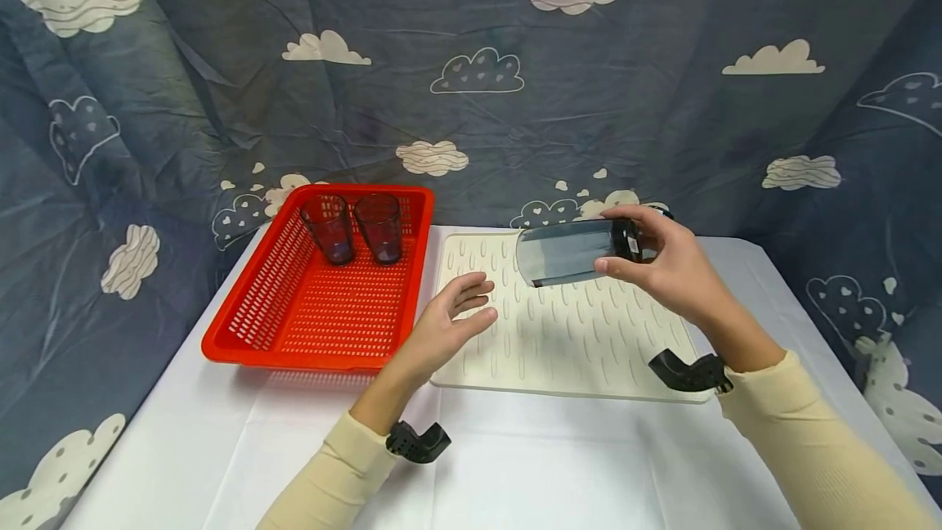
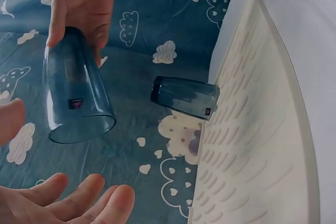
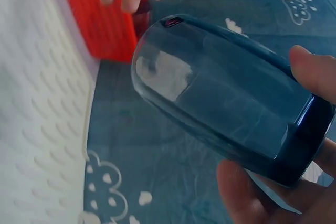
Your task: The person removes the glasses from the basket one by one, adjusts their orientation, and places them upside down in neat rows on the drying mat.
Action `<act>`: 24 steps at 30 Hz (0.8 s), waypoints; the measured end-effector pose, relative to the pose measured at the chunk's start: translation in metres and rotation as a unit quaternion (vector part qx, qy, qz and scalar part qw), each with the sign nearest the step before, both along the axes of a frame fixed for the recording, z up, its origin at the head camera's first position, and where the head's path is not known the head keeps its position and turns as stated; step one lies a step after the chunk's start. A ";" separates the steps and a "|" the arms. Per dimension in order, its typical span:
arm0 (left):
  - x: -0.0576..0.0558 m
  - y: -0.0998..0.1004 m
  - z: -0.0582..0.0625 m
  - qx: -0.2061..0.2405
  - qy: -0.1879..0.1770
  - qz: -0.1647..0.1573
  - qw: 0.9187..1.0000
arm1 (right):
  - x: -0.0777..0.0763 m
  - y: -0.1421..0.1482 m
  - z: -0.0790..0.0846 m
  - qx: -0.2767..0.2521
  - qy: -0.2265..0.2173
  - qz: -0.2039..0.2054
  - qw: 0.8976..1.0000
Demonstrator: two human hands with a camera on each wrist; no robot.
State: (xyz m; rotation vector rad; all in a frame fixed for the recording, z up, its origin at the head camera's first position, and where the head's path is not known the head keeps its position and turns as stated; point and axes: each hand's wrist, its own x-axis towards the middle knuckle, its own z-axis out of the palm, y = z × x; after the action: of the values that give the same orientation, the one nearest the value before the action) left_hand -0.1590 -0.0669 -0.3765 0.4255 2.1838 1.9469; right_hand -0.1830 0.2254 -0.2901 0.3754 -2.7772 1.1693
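Observation:
My right hand (image 1: 680, 272) grips a blue-tinted drinking glass (image 1: 562, 253) round its thick dark base. The glass lies tipped on its side in the air over the cream ridged mat (image 1: 574, 342), its rim pointing left toward my other hand. Apart from the glass, my left hand (image 1: 445, 324) hovers over the mat's left edge with loosely bent fingers and holds nothing. A second blue glass (image 2: 184, 97) stands upside down on the mat in the left wrist view; in the head view it is mostly hidden behind my right hand.
A red perforated plastic basket (image 1: 316, 362) stands left of the mat on the white-covered table (image 1: 530, 464). Inside it, two dark glasses (image 1: 329, 227) lean at the back wall. A blue cloth with cloud prints (image 1: 471, 15) hangs behind and at both sides.

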 end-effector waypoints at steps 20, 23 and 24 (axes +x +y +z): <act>0.003 -0.001 -0.004 -0.007 -0.001 0.016 1.000 | -0.052 0.003 0.001 0.159 0.027 -0.031 0.986; 0.003 -0.001 -0.004 -0.005 -0.001 0.011 1.000 | -0.064 0.005 0.004 0.189 0.018 -0.019 0.982; 0.002 -0.001 -0.005 -0.004 -0.002 0.009 1.000 | -0.067 0.006 0.004 0.199 0.013 -0.015 0.980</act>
State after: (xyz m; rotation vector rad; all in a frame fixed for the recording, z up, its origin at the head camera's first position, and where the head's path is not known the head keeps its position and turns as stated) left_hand -0.1568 -0.0681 -0.3811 0.4020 2.2011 1.9454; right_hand -0.2504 0.2315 -0.2856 0.3758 -2.9710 0.5884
